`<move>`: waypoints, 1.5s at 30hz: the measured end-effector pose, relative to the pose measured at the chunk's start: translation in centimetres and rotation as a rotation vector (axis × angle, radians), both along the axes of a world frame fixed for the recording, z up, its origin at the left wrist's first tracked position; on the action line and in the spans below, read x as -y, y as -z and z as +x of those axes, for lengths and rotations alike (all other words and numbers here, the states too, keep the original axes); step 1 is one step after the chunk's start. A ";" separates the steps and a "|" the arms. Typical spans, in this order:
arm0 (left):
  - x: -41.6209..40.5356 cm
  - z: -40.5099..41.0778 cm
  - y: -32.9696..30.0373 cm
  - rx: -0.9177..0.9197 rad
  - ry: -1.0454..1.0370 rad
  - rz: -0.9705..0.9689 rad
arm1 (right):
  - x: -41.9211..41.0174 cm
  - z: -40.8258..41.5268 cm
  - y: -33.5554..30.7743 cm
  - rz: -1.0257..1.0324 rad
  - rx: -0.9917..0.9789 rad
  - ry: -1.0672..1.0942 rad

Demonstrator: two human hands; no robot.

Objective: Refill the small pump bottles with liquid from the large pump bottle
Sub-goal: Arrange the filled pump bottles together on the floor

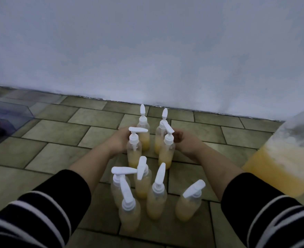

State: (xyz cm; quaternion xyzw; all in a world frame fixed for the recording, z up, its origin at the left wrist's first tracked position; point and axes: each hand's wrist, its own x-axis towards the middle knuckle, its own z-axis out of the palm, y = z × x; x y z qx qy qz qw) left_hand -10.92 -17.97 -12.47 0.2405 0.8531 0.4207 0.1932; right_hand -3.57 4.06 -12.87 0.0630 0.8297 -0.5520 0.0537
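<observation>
Bottles are crowding the floor near its wall edge, my left hand and right hand curling around the far four, risking knocking neighbours; the large bottle is standing rightward.

The floor was tiled, greenish-tan rectangles with dark grout, running up to a pale wall. Nine small pump bottles stood upright right on the tiles, all clear plastic with white pump tops and yellowish liquid partway up. Four sat closer to the wall in a tight square, the other five bunched just behind them, away from the wall. Off to the right of that cluster stood the large bottle, orange-yellow liquid in its lower part. Way off left of the cluster sat a clear plastic box.
</observation>
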 end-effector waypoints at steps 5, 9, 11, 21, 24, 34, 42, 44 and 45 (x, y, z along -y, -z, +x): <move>4.0 0.8 1.5 0.111 -0.259 0.284 | -1.6 2.6 0.8 -0.068 -0.070 0.154; 5.8 2.6 2.2 0.237 -0.062 0.240 | -1.3 4.9 1.3 -0.007 -0.054 0.026; 4.6 3.3 2.1 0.261 -0.024 0.188 | -0.6 4.7 1.6 0.053 -0.079 0.065; 2.7 3.9 2.0 0.052 -0.360 0.256 | 0.6 4.8 2.5 0.228 -0.246 0.144; 2.5 2.2 2.2 -0.057 -0.557 0.261 | 0.1 4.7 2.4 0.167 -0.304 0.316; 0.0 -0.4 3.8 -0.066 -0.464 0.169 | 0.8 2.4 2.0 0.226 -0.221 0.372; 4.2 1.3 4.4 -0.040 -0.573 0.315 | -0.3 7.1 0.9 0.133 -0.207 0.465; 6.1 3.3 3.9 0.013 -0.516 0.372 | -0.2 9.9 0.8 0.044 -0.239 0.440; 7.1 4.6 3.5 0.065 -0.438 0.386 | -0.3 11.4 0.8 0.000 -0.227 0.392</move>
